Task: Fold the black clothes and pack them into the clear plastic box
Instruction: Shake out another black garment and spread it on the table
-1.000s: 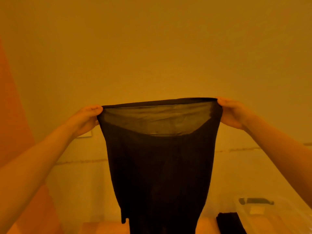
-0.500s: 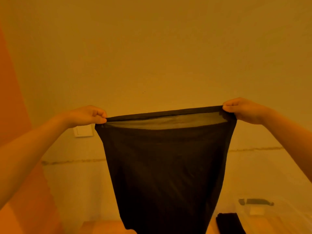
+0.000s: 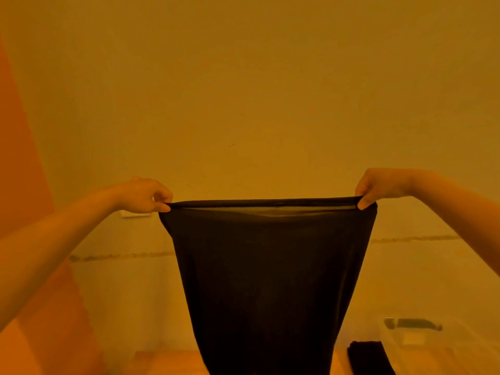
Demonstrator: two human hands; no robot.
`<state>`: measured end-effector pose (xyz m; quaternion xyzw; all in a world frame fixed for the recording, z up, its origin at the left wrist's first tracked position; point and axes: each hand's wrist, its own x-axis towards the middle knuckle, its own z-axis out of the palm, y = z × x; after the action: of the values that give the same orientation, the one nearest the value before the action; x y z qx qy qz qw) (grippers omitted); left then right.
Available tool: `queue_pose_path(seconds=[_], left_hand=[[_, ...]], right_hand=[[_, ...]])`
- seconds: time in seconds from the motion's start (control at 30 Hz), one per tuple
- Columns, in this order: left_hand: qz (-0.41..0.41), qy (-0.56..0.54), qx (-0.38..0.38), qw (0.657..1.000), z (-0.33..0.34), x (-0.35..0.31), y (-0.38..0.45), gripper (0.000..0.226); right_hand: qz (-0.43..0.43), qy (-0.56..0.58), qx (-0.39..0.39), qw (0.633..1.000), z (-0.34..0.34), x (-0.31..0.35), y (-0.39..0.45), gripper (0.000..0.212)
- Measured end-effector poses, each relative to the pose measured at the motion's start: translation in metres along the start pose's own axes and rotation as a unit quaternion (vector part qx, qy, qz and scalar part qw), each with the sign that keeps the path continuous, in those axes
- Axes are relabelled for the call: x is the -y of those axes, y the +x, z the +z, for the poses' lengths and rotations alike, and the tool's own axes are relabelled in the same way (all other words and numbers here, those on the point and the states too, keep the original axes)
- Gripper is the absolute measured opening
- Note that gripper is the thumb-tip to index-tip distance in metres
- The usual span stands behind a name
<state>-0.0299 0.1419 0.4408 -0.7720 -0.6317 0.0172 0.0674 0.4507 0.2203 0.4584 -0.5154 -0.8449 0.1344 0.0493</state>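
Hands spread wider, left hand [image 3: 144, 194], right hand [image 3: 374, 186], black garment [image 3: 267, 280] top edge taut

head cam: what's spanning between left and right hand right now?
In the head view, the black garment's top hem, taut between left hand and right hand; each pinches a corner. Nothing else.

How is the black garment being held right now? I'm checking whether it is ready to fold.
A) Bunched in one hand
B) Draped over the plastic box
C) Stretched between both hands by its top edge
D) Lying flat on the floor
C: the left hand and the right hand each pinch a top corner of the black garment, which hangs taut in the air.
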Motion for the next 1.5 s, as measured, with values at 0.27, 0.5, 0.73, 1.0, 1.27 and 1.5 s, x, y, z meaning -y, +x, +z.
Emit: queue_pose_path(seconds=[0.27,0.5,0.73,1.0,1.27,1.5], left_hand=[[0.004,-0.338,-0.057,0.94,0.007,-0.011,0.003,0.017],[0.016,-0.522,-0.126,0.844,0.013,-0.008,0.014,0.027],[0.024,-0.268,-0.007,0.963,0.015,0.008,0.022,0.026],[0.001,-0.047,-0.099,0.994,0.026,0.009,0.028,0.017],[-0.063,0.012,-0.137,0.988,0.035,0.004,0.037,0.017],[-0.035,-0.063,-0.137,0.988,0.03,-0.002,0.038,0.031]], right_hand=[[-0.028,0.153,-0.012,0.988,0.0,-0.025,-0.001,0.02],[-0.062,0.351,-0.007,0.934,0.007,-0.044,0.006,0.029],[0.0,0.253,0.022,0.967,0.011,-0.049,0.008,0.047],[0.014,0.088,0.024,0.996,0.014,-0.035,0.014,0.032],[0.018,-0.022,-0.031,0.999,0.009,-0.026,0.023,0.024],[-0.007,0.128,-0.093,0.987,0.006,-0.036,0.012,0.021]])
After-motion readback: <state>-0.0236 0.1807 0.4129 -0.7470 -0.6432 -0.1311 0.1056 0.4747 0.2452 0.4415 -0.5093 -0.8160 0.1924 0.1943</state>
